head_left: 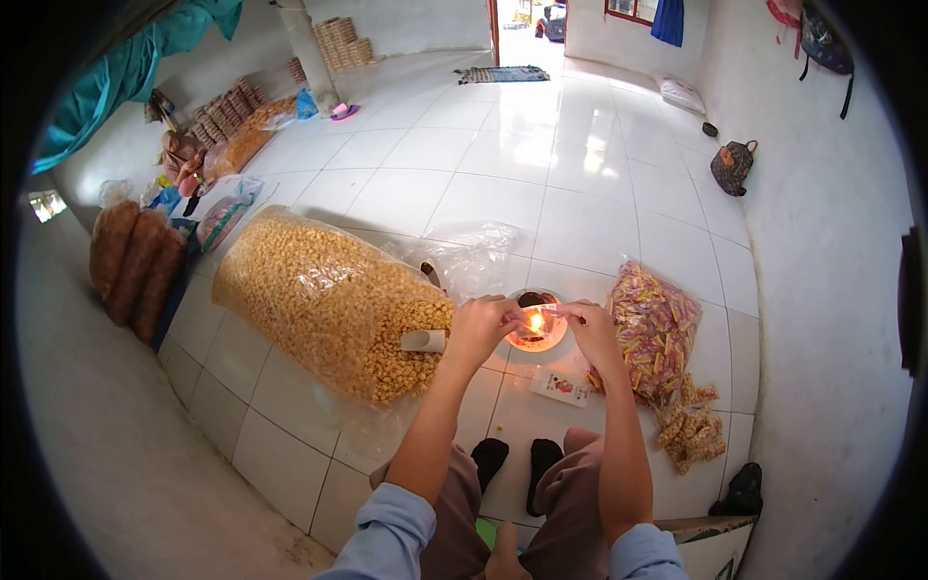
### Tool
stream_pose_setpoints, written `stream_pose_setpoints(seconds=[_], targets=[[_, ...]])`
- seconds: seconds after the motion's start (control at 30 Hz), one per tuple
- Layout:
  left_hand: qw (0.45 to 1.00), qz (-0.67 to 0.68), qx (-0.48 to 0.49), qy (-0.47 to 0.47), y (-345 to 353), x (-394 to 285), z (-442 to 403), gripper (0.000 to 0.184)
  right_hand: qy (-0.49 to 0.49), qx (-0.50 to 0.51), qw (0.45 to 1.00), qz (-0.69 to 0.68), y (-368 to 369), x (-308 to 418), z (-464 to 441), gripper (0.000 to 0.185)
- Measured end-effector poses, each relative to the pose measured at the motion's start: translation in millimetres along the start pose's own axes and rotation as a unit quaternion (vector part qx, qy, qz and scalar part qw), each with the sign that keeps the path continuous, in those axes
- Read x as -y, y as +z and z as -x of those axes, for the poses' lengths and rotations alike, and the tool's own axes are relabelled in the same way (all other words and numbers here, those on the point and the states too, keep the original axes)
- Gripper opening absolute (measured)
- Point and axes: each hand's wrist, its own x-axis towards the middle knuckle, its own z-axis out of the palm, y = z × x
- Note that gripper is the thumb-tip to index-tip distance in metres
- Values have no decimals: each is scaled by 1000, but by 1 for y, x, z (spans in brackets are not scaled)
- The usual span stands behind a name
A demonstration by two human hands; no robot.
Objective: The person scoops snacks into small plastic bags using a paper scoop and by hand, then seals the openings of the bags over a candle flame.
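My left hand (486, 327) and my right hand (588, 329) are both closed in a pinch. A strip of clear plastic (543, 308), which looks like the edge of a small bag, stretches between them. Right by it burns a small flame (536, 321), over a round pale dish (541, 343) on the floor. Whether the plastic touches the flame I cannot tell. To the left lies a large open clear bag of small yellow-brown snack pieces (319, 290), with a white scoop (423, 340) in its mouth. A printed white card or packet (560, 387) lies below my right hand.
On the right stands a bag of small pink-and-yellow packets (652, 324), with filled clear snack packets (691, 435) below it. Tall filled sacks (135, 256) lean at the left wall. Crumpled plastic (474, 251) lies ahead; another person (182, 155) sits at far left.
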Motion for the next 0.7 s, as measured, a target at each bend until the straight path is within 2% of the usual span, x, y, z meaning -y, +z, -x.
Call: stream_pose_setpoints(seconds=[0.07, 0.13, 0.17, 0.23, 0.27, 0.33, 0.5, 0.63, 0.7], targets=[[1000, -10, -18, 19, -1, -1, -1, 9, 26, 8, 1000, -8, 0, -3, 2, 23], [999, -23, -28, 26, 0, -1, -1, 8, -13, -3, 997, 82, 1, -7, 3, 24], [998, -35, -38, 34, 0, -1, -2, 8, -13, -3, 996, 83, 1, -9, 2, 24], [998, -42, -34, 45, 1, 0, -2, 7, 89, -6, 996, 27, 1, -6, -2, 21], [997, -50, -31, 55, 2, 0, -3, 7, 89, -6, 996, 27, 1, -6, -2, 21], [995, -63, -41, 67, 5, 1, -4, 6, 89, -11, 984, -156, 2, -7, -3, 22], [994, -74, -45, 70, 4, 0, -3, 7, 74, 59, 980, -175, -4, -8, -6, 23], [999, -14, -2, 45, 5, 5, -2, 12, 69, 121, 959, -248, -2, -7, -7, 23], [999, -1, 20, 40, 4, 7, -2, 15, 47, 114, 967, -225, 0, -9, -7, 23]])
